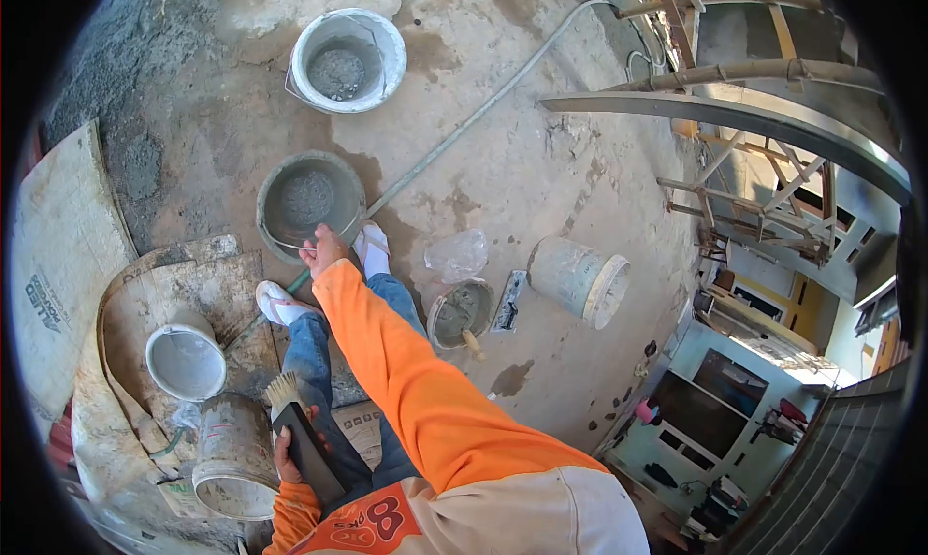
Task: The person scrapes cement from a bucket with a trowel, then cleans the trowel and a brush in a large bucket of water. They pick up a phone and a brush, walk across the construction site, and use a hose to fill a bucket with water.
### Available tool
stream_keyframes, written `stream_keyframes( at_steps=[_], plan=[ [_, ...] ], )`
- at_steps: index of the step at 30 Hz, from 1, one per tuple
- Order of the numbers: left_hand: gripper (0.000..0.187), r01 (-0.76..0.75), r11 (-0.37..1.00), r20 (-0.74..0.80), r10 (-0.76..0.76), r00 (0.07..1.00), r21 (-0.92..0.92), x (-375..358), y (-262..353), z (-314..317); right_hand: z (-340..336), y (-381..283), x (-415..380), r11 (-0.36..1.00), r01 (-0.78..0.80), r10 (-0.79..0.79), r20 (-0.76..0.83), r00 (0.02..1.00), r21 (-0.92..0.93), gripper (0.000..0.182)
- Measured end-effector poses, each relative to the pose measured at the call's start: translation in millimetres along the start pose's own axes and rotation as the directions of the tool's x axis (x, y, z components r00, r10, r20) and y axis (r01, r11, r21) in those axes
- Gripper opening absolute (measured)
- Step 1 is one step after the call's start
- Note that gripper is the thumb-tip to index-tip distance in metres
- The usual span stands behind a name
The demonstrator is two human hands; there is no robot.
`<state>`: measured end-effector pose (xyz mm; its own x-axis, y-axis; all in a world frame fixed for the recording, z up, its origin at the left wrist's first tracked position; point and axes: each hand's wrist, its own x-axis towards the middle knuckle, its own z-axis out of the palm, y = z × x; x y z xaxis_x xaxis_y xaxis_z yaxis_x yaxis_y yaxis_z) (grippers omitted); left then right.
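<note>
My right hand is closed on the wire handle of a grey bucket that has grey mix at its bottom and stands by my feet. Near my lap, my left hand is wrapped round a dark block-shaped object. A brush with pale bristles sticks out beside that object; how it is held is partly hidden. Just right of my legs is a small bucket with grey mix and a wooden-handled tool in it.
A white bucket with mix stands ahead. A hose crosses the floor. To the right lie a trowel-like tool, a plastic bag and a tipped bucket. More buckets stand left, near cardboard.
</note>
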<state>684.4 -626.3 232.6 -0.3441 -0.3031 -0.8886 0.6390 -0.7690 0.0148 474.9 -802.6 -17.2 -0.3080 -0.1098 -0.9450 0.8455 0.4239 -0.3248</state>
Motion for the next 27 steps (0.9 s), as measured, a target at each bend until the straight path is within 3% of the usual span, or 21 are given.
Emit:
stream_keyframes(
  at_steps=[3,6,8,10,11,13,14,16,17,24,26,27],
  plan=[
    [0.050,-0.022,0.995,0.011,0.021,1.000,0.096,-7,13,-4,13,-51,-29,0.959,0.017,-0.020,0.009,1.000,0.284,0.032],
    [0.049,0.000,0.987,0.034,-0.005,0.999,0.160,-19,34,-1,-1,-95,-61,0.940,0.017,-0.062,0.122,0.991,0.341,0.033],
    [0.047,0.003,0.980,0.048,-0.013,0.999,0.201,-21,46,8,-15,-113,-76,0.941,0.051,-0.090,0.102,0.991,0.334,0.029],
    [0.046,0.026,0.962,0.065,-0.045,0.997,0.272,-22,58,19,-32,-116,-69,0.981,0.112,-0.131,0.114,0.985,0.158,0.027],
    [0.050,0.020,0.939,-0.005,-0.020,1.000,0.344,-19,59,26,-32,-116,-73,0.975,0.124,-0.147,0.118,0.982,0.184,0.027],
    [0.051,0.007,0.906,-0.005,-0.006,1.000,0.423,-16,63,44,-28,-113,-75,0.969,0.197,-0.193,0.039,0.980,-0.149,0.029],
    [0.052,0.001,0.878,-0.023,0.011,1.000,0.478,-14,62,51,-27,-112,-71,0.971,0.199,-0.195,0.043,0.980,-0.133,0.029],
    [0.052,0.000,0.865,-0.035,0.021,0.999,0.502,-7,57,60,-22,-100,-53,0.866,0.269,-0.220,0.161,0.962,-0.421,0.035],
    [0.052,0.001,0.859,-0.048,0.028,0.998,0.512,-5,53,64,-13,-66,12,0.765,0.300,-0.283,0.121,0.951,-0.569,0.038],
    [0.050,0.031,0.841,-0.054,-0.001,0.999,0.540,-5,15,110,-23,-119,-40,0.892,0.264,-0.133,0.345,0.929,-0.367,0.051],
    [0.050,0.028,0.821,-0.072,0.016,0.997,0.571,1,5,120,-34,-120,-47,0.712,0.413,-0.259,0.335,0.906,-0.568,0.063],
    [0.050,0.043,0.820,-0.086,0.007,0.996,0.571,4,-1,130,-55,-130,-56,0.667,0.425,-0.212,0.391,0.896,-0.613,0.066]
  ],
)
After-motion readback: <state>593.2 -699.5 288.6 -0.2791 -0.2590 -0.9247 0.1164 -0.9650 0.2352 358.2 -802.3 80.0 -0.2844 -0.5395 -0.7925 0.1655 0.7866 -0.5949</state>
